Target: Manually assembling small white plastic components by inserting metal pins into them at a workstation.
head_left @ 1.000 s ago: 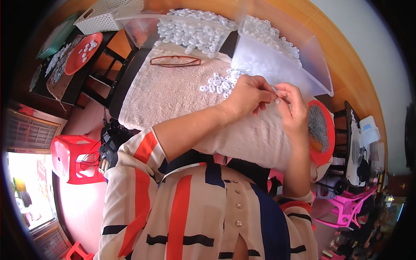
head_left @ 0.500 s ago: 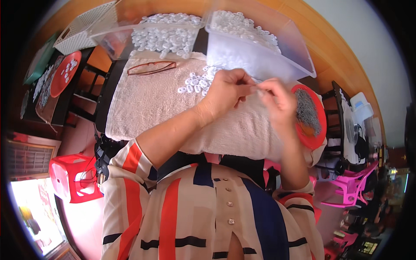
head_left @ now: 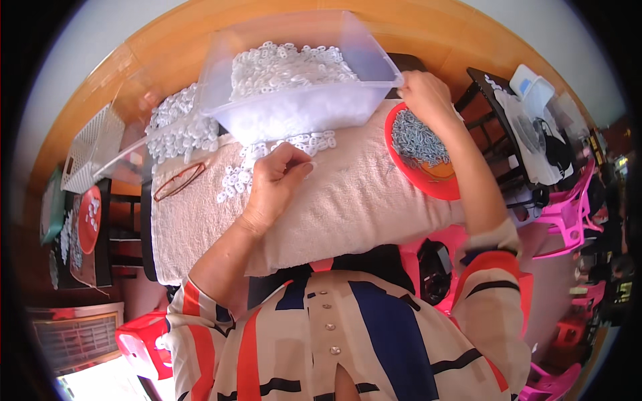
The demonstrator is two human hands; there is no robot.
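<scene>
My left hand (head_left: 275, 184) is closed in a pinch above the towel (head_left: 348, 194). A small white piece (head_left: 309, 166) shows at its fingertips. Under and beyond that hand lie loose white oval pieces (head_left: 235, 182), each with small holes. My right hand (head_left: 428, 97) reaches out to the right corner of a clear plastic bin (head_left: 301, 113). Its fingers are curled close to the rim; what they hold, if anything, is hidden. Just below the right wrist sits a red plate (head_left: 409, 179) heaped with small grey metal pieces (head_left: 418, 137).
Many white pieces (head_left: 287, 67) fill the bin. Left of it stands a second clear bin (head_left: 127, 150) of white pieces (head_left: 180, 127). Eyeglasses (head_left: 179, 182) rest on the towel. Side tables hold a red plate (head_left: 89, 220) and a white container (head_left: 533, 87). Pink chairs (head_left: 568, 207) stand right.
My hands have separated: the right has gone out to the bin's corner, while the left stays over the towel with a white piece. The whole view has turned to the right.
</scene>
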